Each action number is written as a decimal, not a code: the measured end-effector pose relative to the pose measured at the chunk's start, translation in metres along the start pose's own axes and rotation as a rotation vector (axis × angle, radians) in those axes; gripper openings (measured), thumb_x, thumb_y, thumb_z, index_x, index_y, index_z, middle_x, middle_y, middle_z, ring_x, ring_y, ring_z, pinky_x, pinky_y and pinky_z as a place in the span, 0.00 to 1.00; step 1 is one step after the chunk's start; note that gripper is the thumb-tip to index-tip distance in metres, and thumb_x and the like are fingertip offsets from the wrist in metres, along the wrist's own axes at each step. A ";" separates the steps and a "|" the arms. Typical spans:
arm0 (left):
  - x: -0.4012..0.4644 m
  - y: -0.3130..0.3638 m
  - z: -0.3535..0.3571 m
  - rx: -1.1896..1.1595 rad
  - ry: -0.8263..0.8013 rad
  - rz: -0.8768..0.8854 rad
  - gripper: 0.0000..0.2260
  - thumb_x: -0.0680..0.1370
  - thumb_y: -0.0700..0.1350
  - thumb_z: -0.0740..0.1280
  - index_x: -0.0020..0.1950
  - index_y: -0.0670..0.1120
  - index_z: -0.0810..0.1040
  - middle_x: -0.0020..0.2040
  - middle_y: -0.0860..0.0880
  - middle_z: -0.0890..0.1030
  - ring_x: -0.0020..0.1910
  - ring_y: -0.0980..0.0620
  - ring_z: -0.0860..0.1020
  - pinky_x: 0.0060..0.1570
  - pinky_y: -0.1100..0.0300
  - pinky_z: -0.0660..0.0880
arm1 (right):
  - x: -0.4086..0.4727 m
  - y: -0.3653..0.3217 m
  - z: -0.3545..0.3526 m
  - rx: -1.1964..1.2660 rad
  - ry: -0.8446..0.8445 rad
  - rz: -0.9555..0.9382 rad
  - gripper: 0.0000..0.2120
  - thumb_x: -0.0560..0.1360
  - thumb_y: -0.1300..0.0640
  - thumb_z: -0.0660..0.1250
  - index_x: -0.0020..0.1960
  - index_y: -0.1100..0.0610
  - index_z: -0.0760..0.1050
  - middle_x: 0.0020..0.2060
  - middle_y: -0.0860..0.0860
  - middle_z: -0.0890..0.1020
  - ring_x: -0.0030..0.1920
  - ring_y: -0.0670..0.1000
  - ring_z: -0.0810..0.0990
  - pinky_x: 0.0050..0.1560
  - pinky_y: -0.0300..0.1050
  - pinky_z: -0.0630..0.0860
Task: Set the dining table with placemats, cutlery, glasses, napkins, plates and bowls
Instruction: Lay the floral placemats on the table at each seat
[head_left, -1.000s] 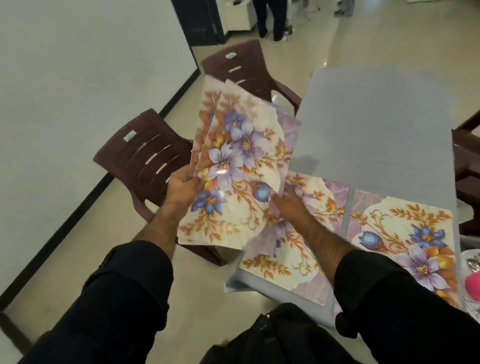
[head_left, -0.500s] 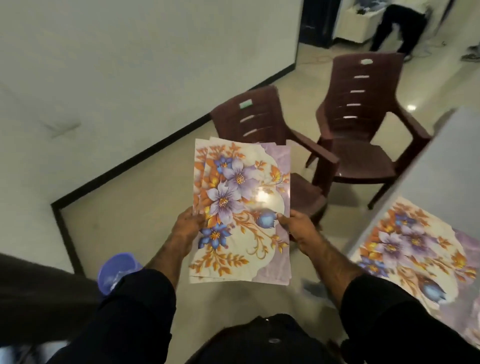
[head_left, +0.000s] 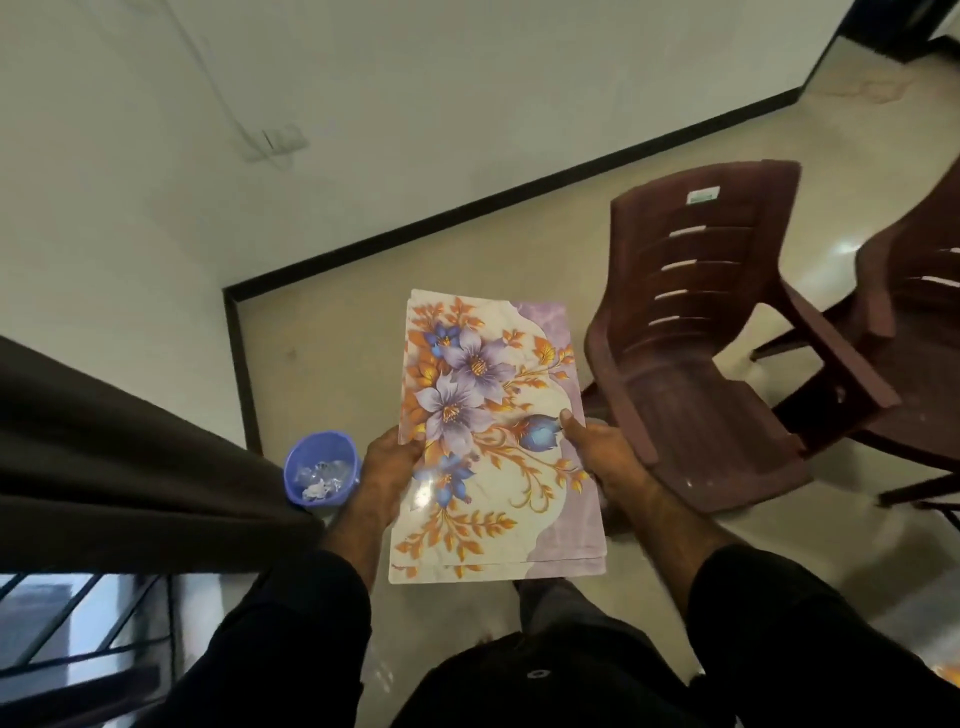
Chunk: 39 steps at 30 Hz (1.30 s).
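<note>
A squared-up stack of floral placemats (head_left: 493, 441), purple and blue flowers with orange leaves on cream, is held flat in front of me above the floor. My left hand (head_left: 387, 467) grips the stack's left edge with the thumb on top. My right hand (head_left: 602, 457) grips the right edge, its thumb lying on the blue bud print. The dining table is out of view.
A maroon plastic chair (head_left: 696, 374) stands just right of the placemats, and a second one (head_left: 914, 322) sits at the right edge. A small blue bin (head_left: 322, 475) with scraps stands on the floor by the wall corner. A dark curtain (head_left: 130, 467) and a window fill the left.
The view has swung left away from the table, which has left the frame along with the laid placemats. The fanned placemats are now squared into one stack between both hands.
</note>
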<state>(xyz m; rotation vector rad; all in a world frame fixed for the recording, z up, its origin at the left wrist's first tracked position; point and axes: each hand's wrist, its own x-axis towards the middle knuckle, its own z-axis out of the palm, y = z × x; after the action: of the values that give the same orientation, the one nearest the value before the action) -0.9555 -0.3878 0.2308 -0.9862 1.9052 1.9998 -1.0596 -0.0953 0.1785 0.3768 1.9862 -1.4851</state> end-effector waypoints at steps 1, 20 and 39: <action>0.018 0.005 -0.004 -0.006 0.012 -0.009 0.16 0.84 0.52 0.68 0.60 0.40 0.84 0.51 0.33 0.86 0.41 0.31 0.86 0.26 0.56 0.78 | 0.018 -0.008 0.005 0.022 -0.013 0.009 0.42 0.62 0.19 0.71 0.52 0.56 0.85 0.47 0.55 0.89 0.51 0.60 0.88 0.60 0.65 0.82; 0.322 0.251 0.029 0.171 0.206 -0.028 0.19 0.73 0.66 0.74 0.53 0.52 0.86 0.51 0.45 0.88 0.52 0.38 0.85 0.60 0.36 0.82 | 0.345 -0.258 -0.026 0.008 -0.114 0.052 0.42 0.56 0.25 0.76 0.58 0.55 0.84 0.49 0.51 0.89 0.51 0.58 0.88 0.58 0.62 0.84; 0.686 0.545 0.191 0.628 -0.368 0.030 0.33 0.64 0.68 0.69 0.59 0.48 0.83 0.57 0.42 0.85 0.58 0.39 0.83 0.67 0.38 0.78 | 0.567 -0.433 -0.138 0.313 0.413 0.165 0.21 0.76 0.34 0.71 0.54 0.51 0.84 0.48 0.49 0.89 0.49 0.57 0.88 0.57 0.61 0.84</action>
<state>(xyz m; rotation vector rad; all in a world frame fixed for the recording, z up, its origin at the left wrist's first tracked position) -1.8472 -0.4846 0.2558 -0.3948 2.1119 1.3149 -1.7802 -0.1843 0.1740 1.0278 1.9599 -1.7154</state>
